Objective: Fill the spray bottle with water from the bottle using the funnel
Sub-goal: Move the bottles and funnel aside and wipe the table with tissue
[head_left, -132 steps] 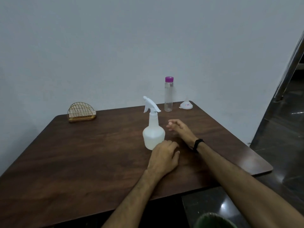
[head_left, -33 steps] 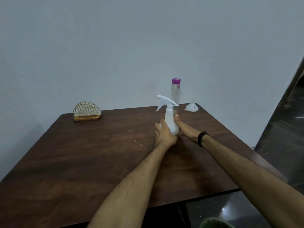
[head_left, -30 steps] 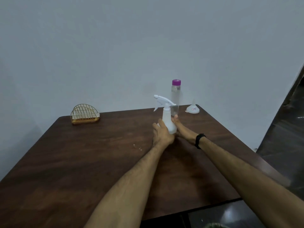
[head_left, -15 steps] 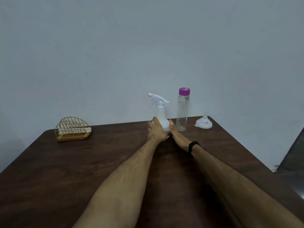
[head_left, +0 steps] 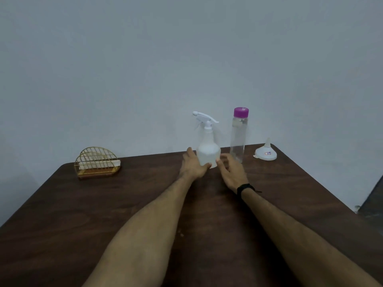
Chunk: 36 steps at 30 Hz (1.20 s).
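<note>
The table [head_left: 62,214] carries every item; its far edge meets the wall [head_left: 186,59]. Both forearms reach across it toward the spray bottle [head_left: 207,150], which stands upright near the far edge.

The left hand [head_left: 193,165] grips the lower body of the spray bottle: the thumb lies across the near face and the fingers curl round the left side. The right hand [head_left: 231,170] sits just right of that grip with fingers loosely spread; its thumb tip is at or against the bottle's right side, and contact cannot be confirmed. It holds nothing. A black band [head_left: 245,188] circles the right wrist.

The bottle [head_left: 238,134], clear with a purple cap [head_left: 241,112] still on, stands upright just right of the grip and slightly beyond it. The funnel [head_left: 265,153] rests mouth-down, spout up, well to the right of the grip, near the table corner. A gold wire rack [head_left: 97,163] stands far left of the grip and plays no part.

Step in hand: positioning and steadying the spray bottle. Its trigger head [head_left: 204,119] is still fitted, so filling has not begun.

The next move likely calls for the left hand to hold the body firm while the right hand rises to the collar and unscrews the head. The funnel then needs turning over and seating in the open neck, and the cap must come off before pouring.
</note>
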Tool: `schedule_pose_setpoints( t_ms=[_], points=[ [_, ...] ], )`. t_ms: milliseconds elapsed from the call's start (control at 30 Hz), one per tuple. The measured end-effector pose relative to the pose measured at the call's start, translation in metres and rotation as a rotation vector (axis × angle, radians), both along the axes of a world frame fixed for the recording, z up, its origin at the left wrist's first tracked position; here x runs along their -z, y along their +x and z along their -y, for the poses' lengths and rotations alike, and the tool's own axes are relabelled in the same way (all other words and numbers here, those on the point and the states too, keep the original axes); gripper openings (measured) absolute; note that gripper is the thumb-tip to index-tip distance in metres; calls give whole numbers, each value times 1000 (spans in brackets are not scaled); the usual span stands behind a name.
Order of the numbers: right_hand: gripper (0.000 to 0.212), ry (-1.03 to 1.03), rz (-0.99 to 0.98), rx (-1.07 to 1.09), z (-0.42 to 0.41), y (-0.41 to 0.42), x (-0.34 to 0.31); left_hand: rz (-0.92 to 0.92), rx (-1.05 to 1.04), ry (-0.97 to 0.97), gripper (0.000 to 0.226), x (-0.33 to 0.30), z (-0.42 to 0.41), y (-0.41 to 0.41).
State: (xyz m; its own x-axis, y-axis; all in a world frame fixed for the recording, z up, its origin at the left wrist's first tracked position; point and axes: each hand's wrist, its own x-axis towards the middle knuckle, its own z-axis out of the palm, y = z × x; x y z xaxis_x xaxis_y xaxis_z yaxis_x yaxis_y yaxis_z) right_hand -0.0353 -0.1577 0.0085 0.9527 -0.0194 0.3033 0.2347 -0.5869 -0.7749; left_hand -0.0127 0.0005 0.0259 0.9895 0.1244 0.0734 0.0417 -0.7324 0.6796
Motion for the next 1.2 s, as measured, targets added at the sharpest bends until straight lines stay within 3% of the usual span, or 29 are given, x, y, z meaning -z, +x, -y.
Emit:
schedule_pose_setpoints(
  t_ms=[100, 233, 533, 900, 1200],
  points=[
    [20, -77, 102, 23, -6, -10, 3, 29, -8, 118, 93, 7, -51, -36],
    [12, -154, 96, -183, -41, -28, 5, -17, -8, 281, 82, 22, -133, -94],
    [28, -342, -64, -530, -168, -22, -39, -141, -278, 464, 96, 28, -264, -162],
    [25, -384, -7, -462, -300, 29, -39, -163, -393, 489, 98, 42, -276, -153],
    [22, -478, -25, -392, -343, 60, -27, -138, -395, 474, 97, 46, -276, -150]
  ],
)
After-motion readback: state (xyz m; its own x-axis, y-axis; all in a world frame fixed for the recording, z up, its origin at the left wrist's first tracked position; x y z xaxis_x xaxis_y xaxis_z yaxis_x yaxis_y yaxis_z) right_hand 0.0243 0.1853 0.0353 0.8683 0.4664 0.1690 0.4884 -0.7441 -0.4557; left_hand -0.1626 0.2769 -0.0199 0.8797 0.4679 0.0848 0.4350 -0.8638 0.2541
